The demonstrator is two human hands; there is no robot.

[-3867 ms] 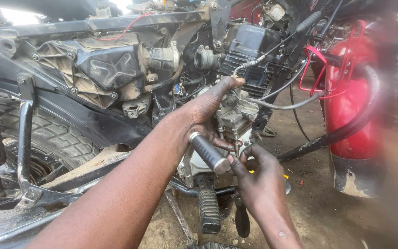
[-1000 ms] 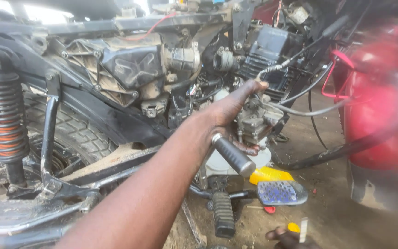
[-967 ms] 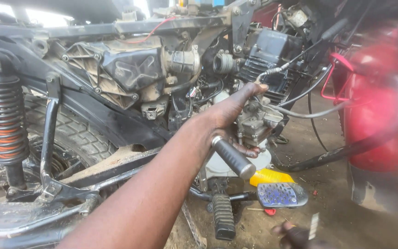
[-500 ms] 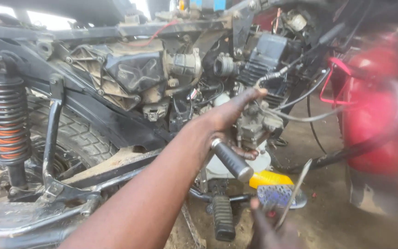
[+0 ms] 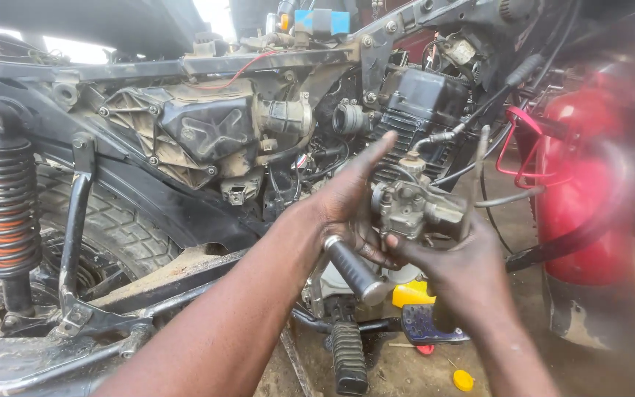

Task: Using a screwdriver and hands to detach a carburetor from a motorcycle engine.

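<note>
My left hand [image 5: 350, 209] reaches in from the lower left and grips a grey metal carburetor [image 5: 414, 207] from its left side, index finger stretched upward. The carburetor hangs on a cable in front of the motorcycle's black finned engine [image 5: 424, 103]. My right hand [image 5: 461, 268] comes up from below, its fingers pressed against the carburetor's underside and right side. It holds a thin grey metal tool [image 5: 482, 158] that stands upright just right of the carburetor. A black rubber-sleeved lever [image 5: 354, 268] juts out below my left wrist.
The stripped motorcycle frame [image 5: 185, 70] fills the view, with an air box [image 5: 200, 132], rear tyre [image 5: 123, 231] and coil shock [image 5: 1, 213] at left. A red tank [image 5: 582, 184] stands right. A foot peg [image 5: 348, 359], yellow container [image 5: 411, 295] and blue object [image 5: 429, 325] lie below.
My right hand has risen from the floor with the thin tool and now meets the carburetor. My left hand has kept its grip on the carburetor throughout.
</note>
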